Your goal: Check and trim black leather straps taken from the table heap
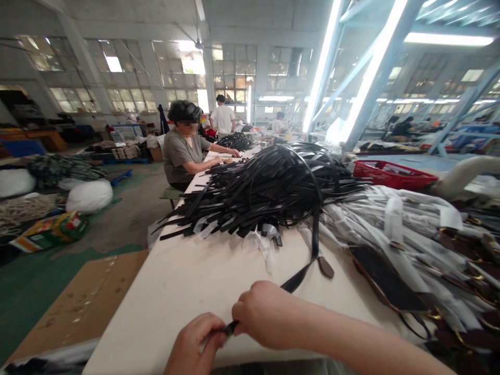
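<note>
Near edge of the table (187,291): left hand (193,346) and right hand (265,315) both pinch the end of a black strap (300,276), which trails back to the far pile (273,187). Probably light, limp, smooth; best gripped close to the end.

Vast factory hall — gridded windows (234,67), green floor (31,286), long white table (187,291), tube lights (322,62).

The black straps (273,192) look like smooth, faintly glossy leather; the counter (187,291) is matt, pale and smooth; the wrapped bundles (390,224) wear crinkled whitish paper; their buckles (433,313) gleam brassy metal; the red basket (390,174) is plastic.
</note>
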Demonstrator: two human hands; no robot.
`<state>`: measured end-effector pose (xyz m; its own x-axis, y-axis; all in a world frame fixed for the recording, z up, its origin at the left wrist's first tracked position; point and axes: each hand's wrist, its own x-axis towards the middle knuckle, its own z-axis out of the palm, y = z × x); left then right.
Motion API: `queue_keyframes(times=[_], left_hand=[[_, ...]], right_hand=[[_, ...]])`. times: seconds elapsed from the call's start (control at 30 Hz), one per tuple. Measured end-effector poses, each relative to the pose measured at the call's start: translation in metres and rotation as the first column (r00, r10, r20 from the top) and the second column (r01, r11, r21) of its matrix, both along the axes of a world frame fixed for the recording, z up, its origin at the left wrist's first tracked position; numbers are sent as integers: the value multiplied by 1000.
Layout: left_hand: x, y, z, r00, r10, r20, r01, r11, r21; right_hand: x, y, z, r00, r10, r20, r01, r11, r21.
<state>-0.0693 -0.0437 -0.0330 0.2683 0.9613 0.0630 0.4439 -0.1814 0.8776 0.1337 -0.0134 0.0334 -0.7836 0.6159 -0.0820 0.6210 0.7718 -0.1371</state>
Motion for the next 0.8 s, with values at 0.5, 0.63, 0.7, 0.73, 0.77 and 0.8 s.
queue_keyframes(times=[0.5,0.63,0.7,0.73,0.77,0.8], left_hand=[[-3,0,4,999,25,-20,-29,985,-171],[-18,2,2,986,124,-109,-138,982,-130],[-24,3,2,980,93,-173,-112,988,-105],[-24,4,2,976,49,-212,-69,993,-91],[-23,4,4,968,-1,-252,-18,997,-72],[-20,4,6,956,-47,-291,34,998,-50]], right_hand=[[-3,2,1,999,-21,-47,16,994,-107],[21,7,5,982,-188,14,188,972,-141],[33,10,6,974,-224,23,225,965,-137],[36,10,6,978,-211,12,210,968,-138],[36,9,5,982,-190,-2,188,973,-136],[34,7,3,985,-172,-15,169,978,-124]])
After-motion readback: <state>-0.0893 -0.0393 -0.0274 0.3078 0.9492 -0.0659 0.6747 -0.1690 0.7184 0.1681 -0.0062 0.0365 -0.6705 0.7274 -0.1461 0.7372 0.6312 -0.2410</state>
